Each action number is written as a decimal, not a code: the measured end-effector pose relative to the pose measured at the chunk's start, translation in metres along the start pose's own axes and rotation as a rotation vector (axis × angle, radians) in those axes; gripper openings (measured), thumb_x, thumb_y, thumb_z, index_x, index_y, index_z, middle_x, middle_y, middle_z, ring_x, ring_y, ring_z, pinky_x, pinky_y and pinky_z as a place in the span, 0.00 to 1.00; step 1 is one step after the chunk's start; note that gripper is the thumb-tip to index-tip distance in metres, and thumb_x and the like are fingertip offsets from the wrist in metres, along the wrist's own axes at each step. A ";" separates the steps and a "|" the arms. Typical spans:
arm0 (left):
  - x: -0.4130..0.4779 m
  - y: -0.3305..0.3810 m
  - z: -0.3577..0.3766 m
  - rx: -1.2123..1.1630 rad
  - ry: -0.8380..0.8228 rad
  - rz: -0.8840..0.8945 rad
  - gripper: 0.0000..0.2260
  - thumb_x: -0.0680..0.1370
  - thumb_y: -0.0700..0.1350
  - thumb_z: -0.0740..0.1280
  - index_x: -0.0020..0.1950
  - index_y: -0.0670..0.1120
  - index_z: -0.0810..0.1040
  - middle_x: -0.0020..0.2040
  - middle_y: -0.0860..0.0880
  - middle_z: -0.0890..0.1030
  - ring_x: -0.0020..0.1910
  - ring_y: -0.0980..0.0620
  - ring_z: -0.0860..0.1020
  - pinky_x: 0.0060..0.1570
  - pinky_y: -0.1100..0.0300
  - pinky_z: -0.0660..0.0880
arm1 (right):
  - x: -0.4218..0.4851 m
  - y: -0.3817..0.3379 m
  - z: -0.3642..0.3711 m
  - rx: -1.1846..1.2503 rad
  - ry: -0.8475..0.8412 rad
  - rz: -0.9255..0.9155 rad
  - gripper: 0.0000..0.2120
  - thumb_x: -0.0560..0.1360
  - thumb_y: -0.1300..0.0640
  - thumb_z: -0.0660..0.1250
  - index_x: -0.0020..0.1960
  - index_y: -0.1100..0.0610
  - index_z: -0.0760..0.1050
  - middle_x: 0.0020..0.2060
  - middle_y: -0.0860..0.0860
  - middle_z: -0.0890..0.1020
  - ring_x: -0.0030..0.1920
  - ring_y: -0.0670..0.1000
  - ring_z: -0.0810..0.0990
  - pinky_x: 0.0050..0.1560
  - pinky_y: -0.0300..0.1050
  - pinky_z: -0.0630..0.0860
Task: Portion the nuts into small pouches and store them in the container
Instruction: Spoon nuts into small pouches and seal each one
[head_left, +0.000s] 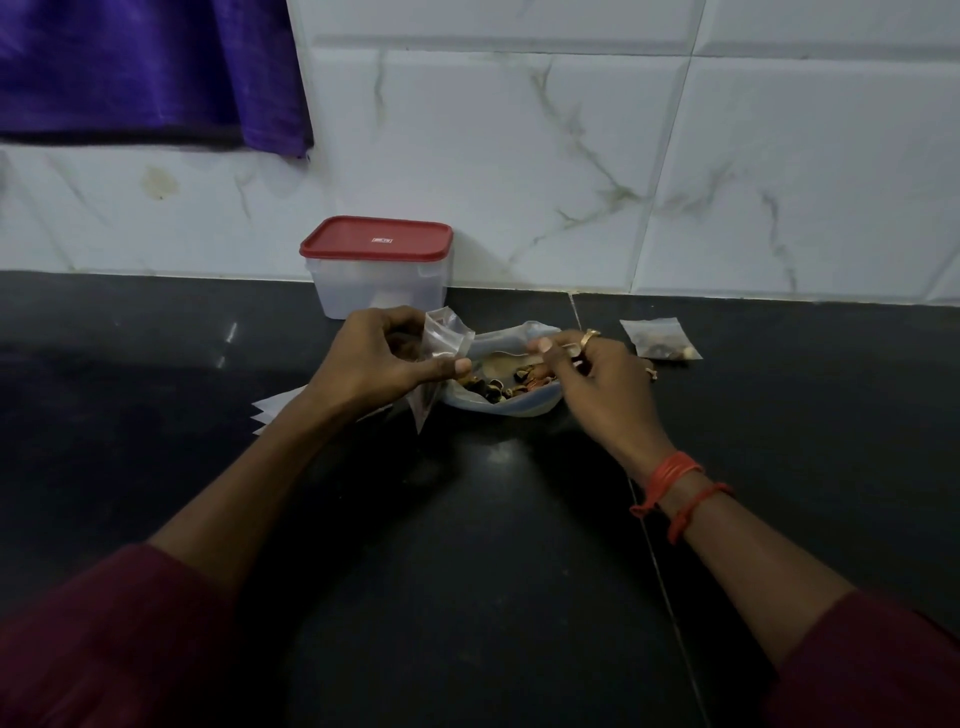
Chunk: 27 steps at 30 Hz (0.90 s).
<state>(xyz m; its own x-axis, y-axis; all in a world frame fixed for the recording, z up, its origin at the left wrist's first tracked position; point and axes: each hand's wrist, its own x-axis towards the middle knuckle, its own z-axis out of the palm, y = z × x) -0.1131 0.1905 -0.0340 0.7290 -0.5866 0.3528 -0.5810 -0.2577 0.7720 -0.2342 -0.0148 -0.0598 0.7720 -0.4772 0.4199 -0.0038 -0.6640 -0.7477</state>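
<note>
Beside the nuts (494, 387), pouch (448, 338) pinched in left grip (375, 359); right grip (597, 382) curled, contents unclear.

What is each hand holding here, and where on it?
Left hand pinches the small clear pouch near its top. Right hand curls over the nut bag; its hold cannot be told.

I count one container (382, 280) with one lid (375, 238), and one bag (519, 408) of nuts (493, 389), too heaped to number. Pouches: one empty pouch (447, 338) in my left hand (374, 358), one filled pouch (660, 340) lying apart, and a stack (272, 410) showing at least three corners. One ring (589, 338), two wrist threads (675, 473).
</note>
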 end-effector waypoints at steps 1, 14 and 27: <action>-0.001 0.001 0.001 -0.010 -0.001 0.016 0.26 0.64 0.56 0.78 0.58 0.47 0.82 0.49 0.53 0.85 0.48 0.58 0.83 0.50 0.63 0.81 | 0.000 0.000 0.001 -0.083 -0.019 -0.012 0.12 0.80 0.43 0.64 0.56 0.46 0.84 0.38 0.43 0.83 0.39 0.43 0.79 0.49 0.48 0.75; -0.007 0.013 0.015 0.074 0.053 0.157 0.32 0.63 0.62 0.75 0.64 0.50 0.79 0.50 0.60 0.80 0.50 0.64 0.79 0.50 0.70 0.76 | -0.014 -0.027 0.012 -0.032 -0.128 -0.347 0.14 0.80 0.45 0.65 0.63 0.47 0.79 0.46 0.45 0.83 0.44 0.44 0.83 0.51 0.53 0.80; -0.002 0.006 0.012 -0.311 -0.008 0.035 0.17 0.68 0.46 0.76 0.55 0.43 0.83 0.47 0.48 0.86 0.46 0.51 0.85 0.45 0.64 0.81 | -0.013 -0.023 0.005 0.087 0.068 -0.263 0.07 0.73 0.63 0.71 0.50 0.56 0.81 0.42 0.47 0.85 0.41 0.44 0.84 0.53 0.55 0.80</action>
<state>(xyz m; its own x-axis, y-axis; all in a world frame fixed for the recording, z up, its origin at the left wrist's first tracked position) -0.1227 0.1806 -0.0364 0.7069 -0.5975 0.3786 -0.4659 0.0094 0.8848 -0.2409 0.0091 -0.0501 0.6945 -0.3351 0.6367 0.2477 -0.7195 -0.6489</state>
